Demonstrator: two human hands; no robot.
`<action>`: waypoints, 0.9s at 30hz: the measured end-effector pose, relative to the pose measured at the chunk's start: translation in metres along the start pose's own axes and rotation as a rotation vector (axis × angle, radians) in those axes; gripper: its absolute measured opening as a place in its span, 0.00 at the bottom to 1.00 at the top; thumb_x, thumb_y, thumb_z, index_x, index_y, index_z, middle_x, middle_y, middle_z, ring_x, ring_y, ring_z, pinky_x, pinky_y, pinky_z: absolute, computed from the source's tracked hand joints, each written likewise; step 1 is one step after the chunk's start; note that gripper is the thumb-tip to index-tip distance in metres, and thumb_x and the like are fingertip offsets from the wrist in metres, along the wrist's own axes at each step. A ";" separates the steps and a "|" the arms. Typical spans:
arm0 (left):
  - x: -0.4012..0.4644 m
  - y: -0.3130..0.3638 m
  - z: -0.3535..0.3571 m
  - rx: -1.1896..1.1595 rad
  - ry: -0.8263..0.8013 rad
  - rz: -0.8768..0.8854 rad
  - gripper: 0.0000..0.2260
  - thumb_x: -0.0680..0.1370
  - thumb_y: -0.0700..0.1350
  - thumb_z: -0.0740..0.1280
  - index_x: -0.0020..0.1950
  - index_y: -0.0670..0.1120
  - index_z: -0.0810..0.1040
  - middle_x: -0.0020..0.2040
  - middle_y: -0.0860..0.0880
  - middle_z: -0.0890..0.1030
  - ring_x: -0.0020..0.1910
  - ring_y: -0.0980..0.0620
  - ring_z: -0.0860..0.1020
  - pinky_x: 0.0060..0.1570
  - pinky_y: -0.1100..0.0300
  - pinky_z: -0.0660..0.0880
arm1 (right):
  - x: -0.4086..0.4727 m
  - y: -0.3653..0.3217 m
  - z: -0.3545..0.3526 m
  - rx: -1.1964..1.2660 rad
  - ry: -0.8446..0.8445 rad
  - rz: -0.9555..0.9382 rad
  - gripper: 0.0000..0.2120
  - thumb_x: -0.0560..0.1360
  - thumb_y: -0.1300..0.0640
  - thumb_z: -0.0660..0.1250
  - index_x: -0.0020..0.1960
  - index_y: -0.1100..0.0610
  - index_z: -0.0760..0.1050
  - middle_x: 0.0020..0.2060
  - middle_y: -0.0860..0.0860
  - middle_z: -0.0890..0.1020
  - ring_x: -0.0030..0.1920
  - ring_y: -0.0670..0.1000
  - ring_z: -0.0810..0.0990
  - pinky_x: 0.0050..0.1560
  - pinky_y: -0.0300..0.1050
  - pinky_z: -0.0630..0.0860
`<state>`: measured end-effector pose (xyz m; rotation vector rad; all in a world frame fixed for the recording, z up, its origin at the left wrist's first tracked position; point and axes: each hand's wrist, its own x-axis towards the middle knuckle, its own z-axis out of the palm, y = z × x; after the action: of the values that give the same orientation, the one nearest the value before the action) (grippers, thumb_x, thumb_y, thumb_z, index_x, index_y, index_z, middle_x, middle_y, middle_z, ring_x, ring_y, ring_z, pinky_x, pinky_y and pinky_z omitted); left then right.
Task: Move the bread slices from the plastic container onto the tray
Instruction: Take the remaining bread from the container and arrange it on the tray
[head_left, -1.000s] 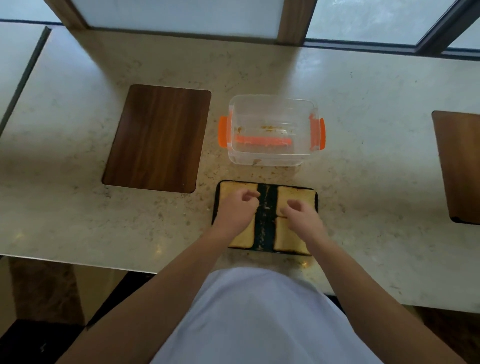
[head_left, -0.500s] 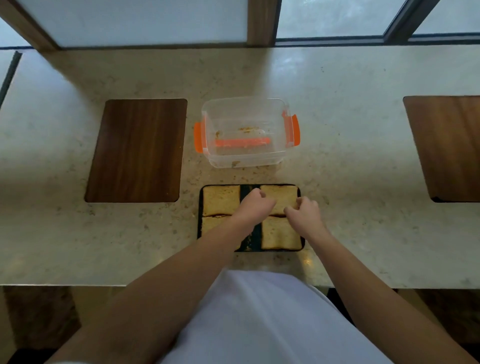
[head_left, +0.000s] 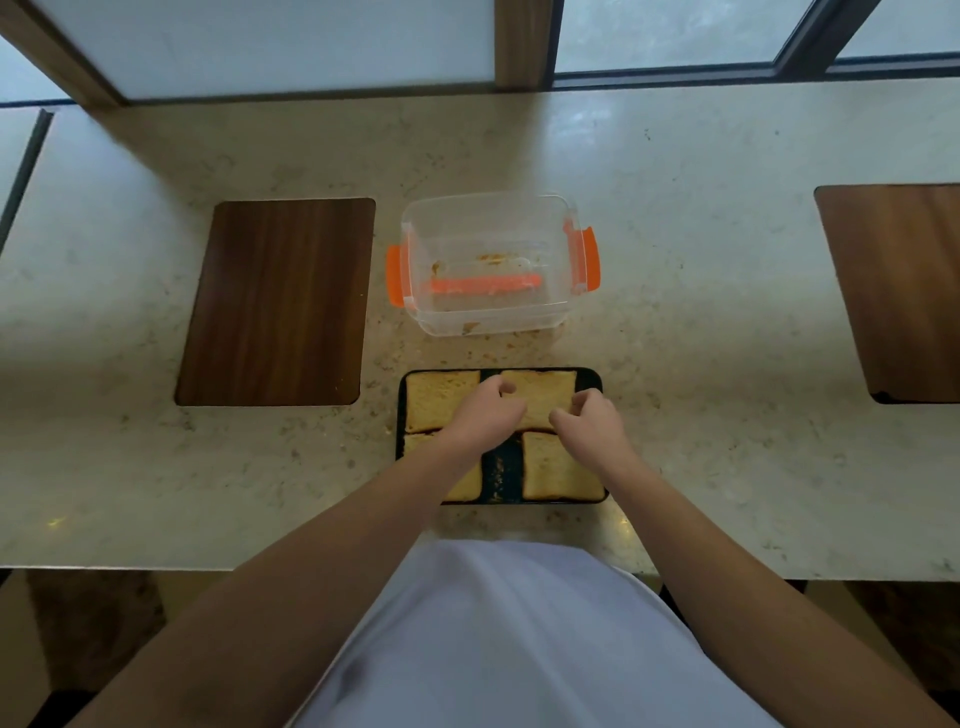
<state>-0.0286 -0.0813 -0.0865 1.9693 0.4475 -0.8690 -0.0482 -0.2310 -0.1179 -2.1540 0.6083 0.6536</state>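
A black tray (head_left: 502, 470) lies on the counter near me with bread slices on it: far left (head_left: 441, 397), far right (head_left: 540, 402), near right (head_left: 558, 470), and a near left slice (head_left: 467, 486) partly hidden under my left forearm. My left hand (head_left: 485, 415) has curled fingers at the far right slice's left edge. My right hand (head_left: 589, 423) pinches the same slice's right edge. The slice lies flat on the tray. Behind the tray stands the clear plastic container (head_left: 550, 317) with orange latches, holding only crumbs (head_left: 493, 258).
A dark wooden board (head_left: 275, 301) is set into the pale stone counter to the left, and another wooden board (head_left: 898, 291) at the right. Crumbs are scattered between container and tray. The counter's front edge (head_left: 208, 564) runs just below the tray. Windows line the back.
Both hands have shifted from the tray's middle up to the far right slice. The slices now lie apart as separate pieces. The camera view has also shifted.
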 end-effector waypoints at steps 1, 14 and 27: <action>-0.001 0.000 -0.002 0.025 -0.005 0.005 0.21 0.80 0.45 0.61 0.73 0.47 0.69 0.69 0.47 0.73 0.62 0.49 0.72 0.55 0.55 0.71 | -0.001 0.001 -0.002 0.013 -0.002 0.001 0.28 0.75 0.53 0.66 0.73 0.61 0.66 0.64 0.56 0.76 0.52 0.51 0.74 0.48 0.47 0.74; -0.032 -0.031 0.029 -0.024 -0.138 -0.042 0.31 0.73 0.50 0.63 0.76 0.55 0.63 0.46 0.53 0.78 0.39 0.54 0.78 0.51 0.47 0.81 | -0.043 0.049 -0.018 0.080 0.005 0.058 0.20 0.78 0.54 0.64 0.67 0.56 0.67 0.47 0.45 0.76 0.44 0.42 0.75 0.42 0.47 0.74; -0.029 -0.045 0.019 -0.109 -0.129 -0.089 0.29 0.71 0.51 0.63 0.73 0.55 0.67 0.53 0.54 0.76 0.46 0.56 0.78 0.55 0.49 0.80 | -0.046 0.033 -0.008 0.116 -0.089 0.054 0.24 0.78 0.52 0.66 0.71 0.57 0.67 0.55 0.50 0.76 0.50 0.47 0.76 0.39 0.40 0.71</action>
<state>-0.0832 -0.0728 -0.0987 1.7938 0.4999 -1.0009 -0.1014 -0.2469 -0.1029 -1.9958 0.6428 0.7223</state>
